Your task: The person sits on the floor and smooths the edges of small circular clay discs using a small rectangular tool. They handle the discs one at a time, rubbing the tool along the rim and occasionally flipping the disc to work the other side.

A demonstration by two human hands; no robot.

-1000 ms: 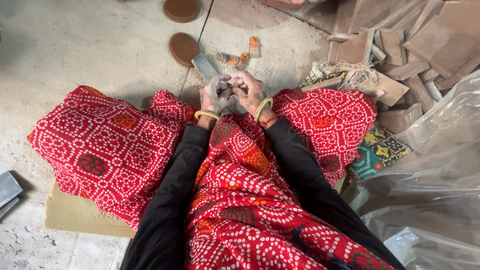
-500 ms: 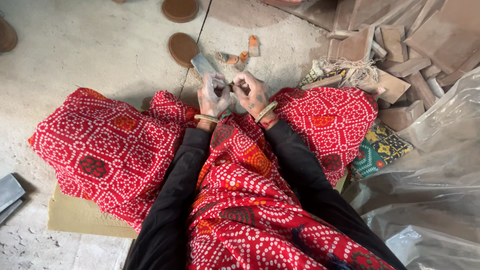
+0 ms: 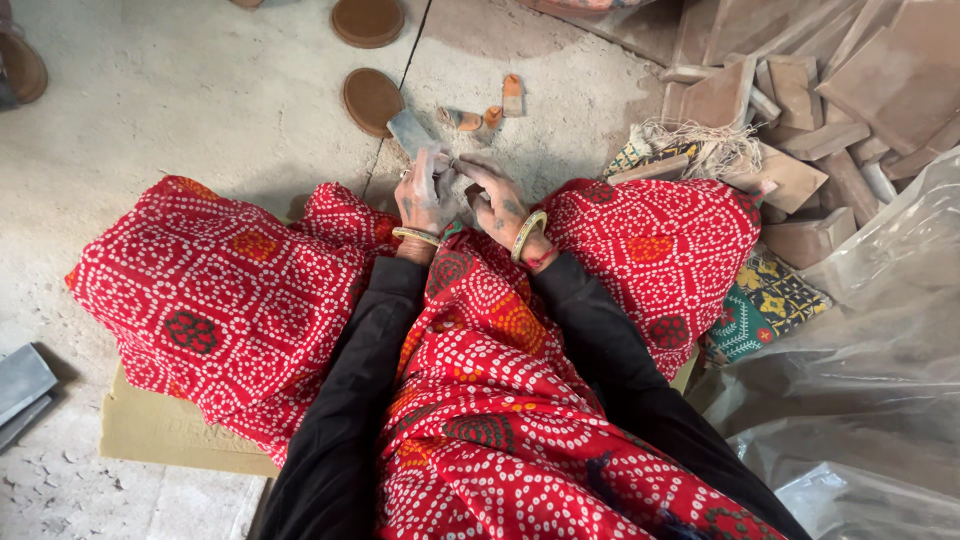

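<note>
My left hand [image 3: 421, 195] and my right hand [image 3: 494, 196] are side by side just past my knees, both smeared with grey clay. The left hand's fingers are closed around a small grey lump of clay [image 3: 431, 168]. The right hand's fingertips pinch the same spot from the right. A flat grey clay piece [image 3: 408, 128] lies on the floor right beyond the left hand. Gold bangles ring both wrists. Red dotted cloth [image 3: 230, 300] covers my lap and knees.
Two round brown clay discs [image 3: 371, 98] [image 3: 368, 18] lie on the concrete floor ahead. Small orange and grey tools [image 3: 512, 92] rest beside them. Brown clay slabs [image 3: 800, 90] are stacked at the right, over clear plastic sheeting [image 3: 870, 330]. A tan board [image 3: 160, 435] sits under me.
Both hands have moved slightly forward and apart from a tight clasp; the left hand now shows the grey clay between its fingers.
</note>
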